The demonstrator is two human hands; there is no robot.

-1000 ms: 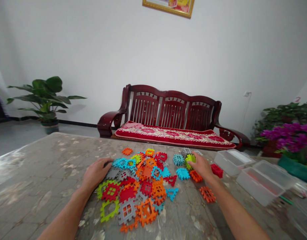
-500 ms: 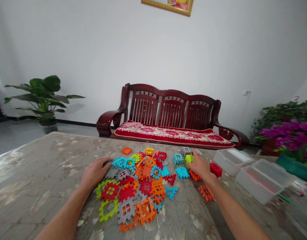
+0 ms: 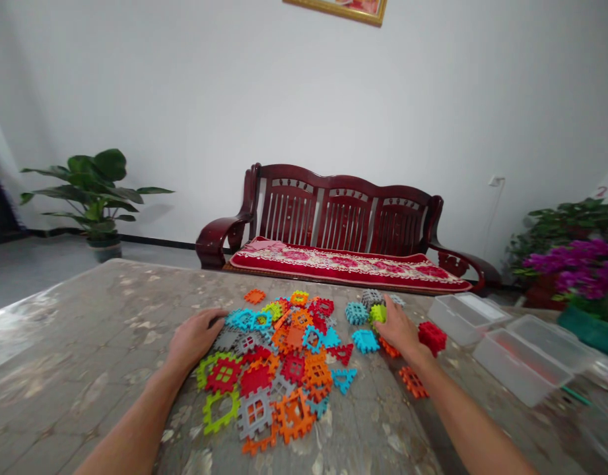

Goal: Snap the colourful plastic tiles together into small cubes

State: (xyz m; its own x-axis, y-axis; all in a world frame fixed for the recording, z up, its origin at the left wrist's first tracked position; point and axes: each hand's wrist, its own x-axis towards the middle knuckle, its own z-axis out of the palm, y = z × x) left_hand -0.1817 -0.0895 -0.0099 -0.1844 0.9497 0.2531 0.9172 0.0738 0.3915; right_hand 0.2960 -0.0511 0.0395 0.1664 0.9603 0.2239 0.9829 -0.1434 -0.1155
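Observation:
A loose pile of interlocking plastic building tiles [image 3: 294, 367] in red, orange, grey, blue and lime green lies in the middle of the table. My left hand [image 3: 195, 338] rests at the pile's left edge, beside grey and blue tiles, with a gap between thumb and fingers. To the right of the pile, my right hand [image 3: 401, 330] has its thumb and fingers around a small stack of lime green tiles [image 3: 377, 313]; its far fingers are partly hidden. Close by stand a stack of blue tiles [image 3: 356, 313], a grey stack [image 3: 371, 297] and a red stack [image 3: 432, 337].
Two clear plastic boxes, a farther box [image 3: 465, 316] and a nearer box [image 3: 521, 366], sit at the right. An orange tile [image 3: 413, 382] lies near my right forearm. A wooden bench [image 3: 340, 211] is behind the table [image 3: 86, 343]; purple flowers [image 3: 588, 267] are far right.
The whole view has shifted slightly, so things appear a little farther right. Both hands keep nearly the same places among the tiles.

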